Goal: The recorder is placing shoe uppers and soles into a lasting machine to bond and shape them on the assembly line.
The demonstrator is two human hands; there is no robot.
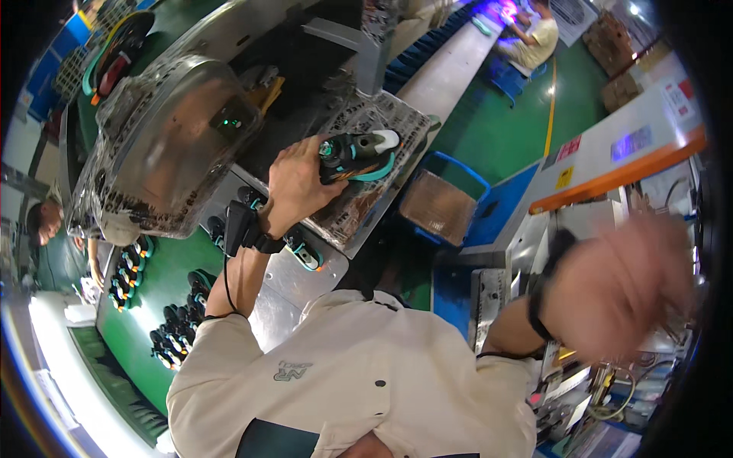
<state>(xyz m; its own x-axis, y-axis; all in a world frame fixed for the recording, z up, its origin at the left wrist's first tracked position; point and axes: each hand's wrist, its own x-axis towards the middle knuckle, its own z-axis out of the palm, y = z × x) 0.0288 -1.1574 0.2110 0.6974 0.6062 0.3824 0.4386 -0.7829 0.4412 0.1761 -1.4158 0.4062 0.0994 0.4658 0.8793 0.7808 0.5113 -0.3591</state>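
My left hand [298, 179] is wrapped round the heel end of a black shoe [359, 156] with a white toe and a teal sole. The shoe rests on a plastic-wrapped work surface [397, 114], its toe pointing right. Raised at the right is my right hand [622, 286], smeared by motion, so its fingers cannot be made out. It is nearest to a machine with an orange edge bar [618, 172]. Below my left wrist another black shoe [305, 252] with teal and orange trim lies on a metal table [279, 305].
A bulky plastic-wrapped machine housing [172, 145] stands to the left, with shoes in rows [179, 328] beyond it. A blue-framed stool [439, 206] is right of the work surface. One co-worker [534, 38] sits by the far conveyor; another person [50, 221] is at the left.
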